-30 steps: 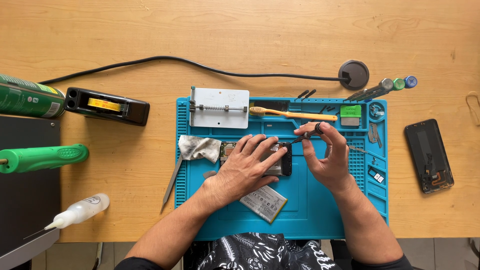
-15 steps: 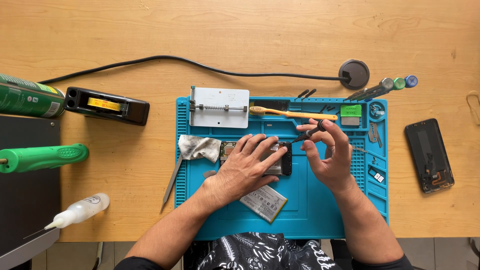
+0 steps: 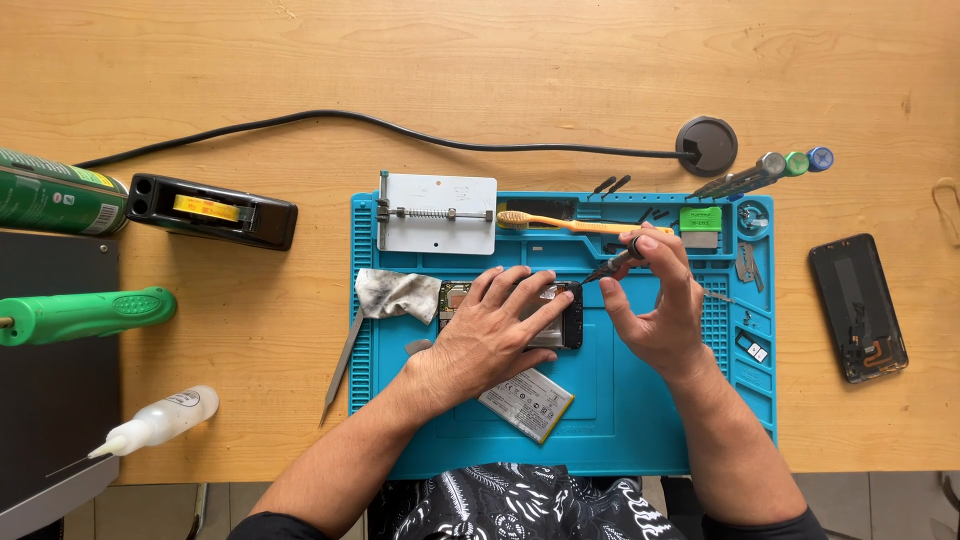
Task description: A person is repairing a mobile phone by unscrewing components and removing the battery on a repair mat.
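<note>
Mid-job, by the look of it: opened phone lies flat on the blue mat, back cover off, insides partly showing under the fingers. Left hand is spread flat over it, pinning it down, fingers not curled round anything. Right hand is closed in a pinch on a thin dark screwdriver, tip angled down to the phone's right end; can't tell whether it touches a screw. Already out, I'd judge: battery lying loose on the mat just below the left wrist, and a black back panel off on the tabletop well to the right. Grey cloth just left of the phone, toothbrush and metal holder plate above. Further stripping or reassembly looks not yet done.
</note>
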